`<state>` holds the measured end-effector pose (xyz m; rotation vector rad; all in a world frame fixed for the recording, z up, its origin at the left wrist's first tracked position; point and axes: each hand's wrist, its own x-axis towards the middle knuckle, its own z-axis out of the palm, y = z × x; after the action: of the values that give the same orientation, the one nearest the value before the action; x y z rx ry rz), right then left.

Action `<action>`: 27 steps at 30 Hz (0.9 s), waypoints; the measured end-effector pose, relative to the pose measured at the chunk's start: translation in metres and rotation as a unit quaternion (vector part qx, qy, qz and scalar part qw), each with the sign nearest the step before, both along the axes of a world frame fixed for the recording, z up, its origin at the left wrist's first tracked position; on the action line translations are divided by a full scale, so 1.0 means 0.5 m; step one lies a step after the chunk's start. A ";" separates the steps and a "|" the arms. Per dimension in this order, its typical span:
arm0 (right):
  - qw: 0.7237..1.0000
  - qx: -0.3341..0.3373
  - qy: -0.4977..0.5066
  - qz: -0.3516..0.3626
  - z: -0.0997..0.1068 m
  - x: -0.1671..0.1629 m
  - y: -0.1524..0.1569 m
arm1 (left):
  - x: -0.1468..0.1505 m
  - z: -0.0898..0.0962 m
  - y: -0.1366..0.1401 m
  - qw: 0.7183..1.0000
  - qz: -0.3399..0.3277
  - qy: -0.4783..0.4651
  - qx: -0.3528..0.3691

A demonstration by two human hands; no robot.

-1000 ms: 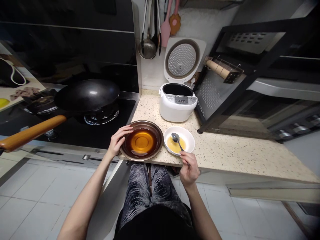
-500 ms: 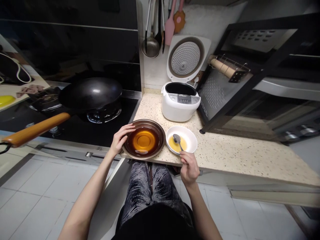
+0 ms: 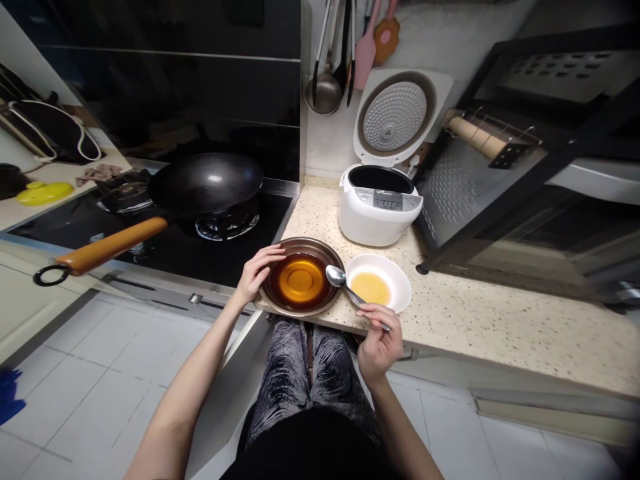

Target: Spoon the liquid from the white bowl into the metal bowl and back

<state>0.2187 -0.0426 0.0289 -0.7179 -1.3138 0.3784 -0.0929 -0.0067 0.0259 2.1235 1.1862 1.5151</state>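
Observation:
A round, shallow metal dish (image 3: 330, 299) with dark amber liquid sits at the counter's front edge. My left hand (image 3: 257, 270) lies on its left rim, fingers stretched out and thumb apart. To the right of it stands a white bowl (image 3: 401, 283) holding a yellow liquid that looks like beaten egg. Pinched by its handle in my right hand (image 3: 381, 337) is a metal spoon (image 3: 336, 276). The spoon's head is over the dish's right rim, and its handle slants across the white bowl's front left edge. Whether the spoon carries liquid I cannot tell.
Behind the bowl stands a white rice cooker (image 3: 375, 223), lid up. A black wok (image 3: 200, 183) rests on the gas stove, its wooden handle (image 3: 115, 245) jutting toward the front left. Utensils (image 3: 327, 90) hang on the wall. A black rack (image 3: 465, 230) stands at right.
The spoon has come up out of the white bowl and moved left to the dish's rim, carried by my right hand. My left hand stays on the dish. The view has shifted left.

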 end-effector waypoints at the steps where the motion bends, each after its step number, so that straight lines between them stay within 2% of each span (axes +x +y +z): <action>1: 1.000 -0.003 -0.005 0.012 -0.004 -0.008 -0.001 | 0.000 -0.001 0.000 1.000 0.001 0.000 0.000; 7: 0.996 -0.030 -0.047 0.063 -0.026 -0.040 0.000 | -0.001 -0.003 0.002 1.000 -0.002 -0.006 0.001; 14: 0.993 -0.068 -0.061 0.081 -0.040 -0.047 0.005 | -0.001 -0.004 0.003 1.000 -0.003 -0.008 -0.001; 21: 0.988 -0.097 -0.055 0.103 -0.041 -0.054 0.012 | -0.002 -0.003 0.002 1.000 -0.005 -0.005 -0.003; 27: 0.985 -0.125 -0.010 0.116 -0.042 -0.063 0.013 | -0.001 -0.004 0.003 1.000 -0.007 -0.010 0.002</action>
<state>0.1873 -0.0359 0.0080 -0.7804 -1.3874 0.7354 -0.0933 -0.0053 0.0240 2.1093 1.1616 1.5298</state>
